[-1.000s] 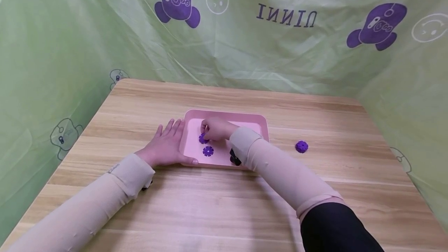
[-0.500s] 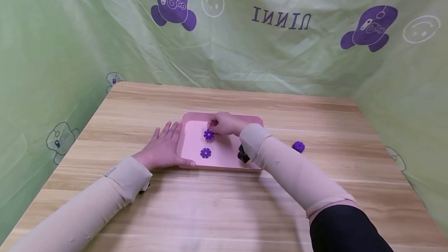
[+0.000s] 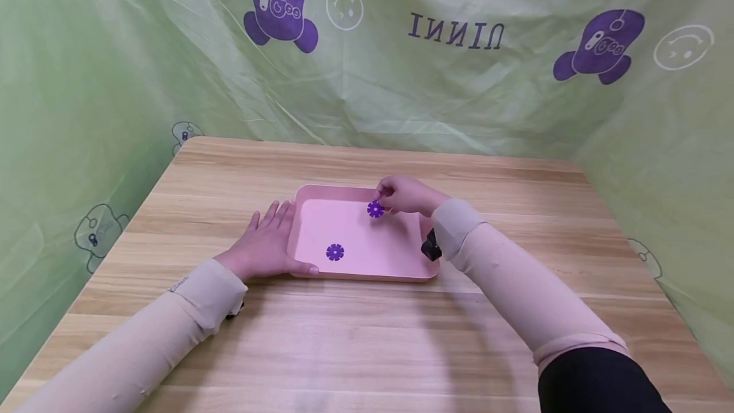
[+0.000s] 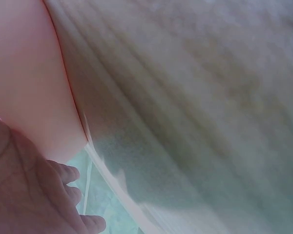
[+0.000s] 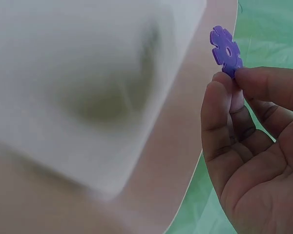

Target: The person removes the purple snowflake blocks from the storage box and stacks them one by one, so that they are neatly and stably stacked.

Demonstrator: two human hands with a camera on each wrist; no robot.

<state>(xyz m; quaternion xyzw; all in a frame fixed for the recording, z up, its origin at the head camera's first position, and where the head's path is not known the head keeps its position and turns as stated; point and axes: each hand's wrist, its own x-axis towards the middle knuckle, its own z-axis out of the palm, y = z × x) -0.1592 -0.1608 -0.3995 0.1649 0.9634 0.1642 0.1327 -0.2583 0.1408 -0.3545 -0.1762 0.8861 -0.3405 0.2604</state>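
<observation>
My right hand (image 3: 408, 195) pinches a purple snowflake building disc (image 3: 375, 209) above the far right part of a pink tray (image 3: 367, 241). In the right wrist view, the thumb and fingertips grip the notched disc (image 5: 221, 45) by its lower edge. A second purple disc (image 3: 335, 252) lies flat in the tray, near its front left. My left hand (image 3: 264, 244) rests at the tray's left end, fingers spread, thumb along the front rim. In the left wrist view, the left palm (image 4: 29, 187) shows beside the tray's pink side.
The tray stands on a wood-grain table (image 3: 355, 343). A green printed sheet (image 3: 367, 94) hangs behind the table and along both sides. The right sleeve (image 3: 516, 279) crosses the table's right part and covers what lies beneath it.
My right hand has lifted the disc from the tray's left part and carried it right. The purple pieces right of the tray are now hidden behind the arm. The left hand stays put.
</observation>
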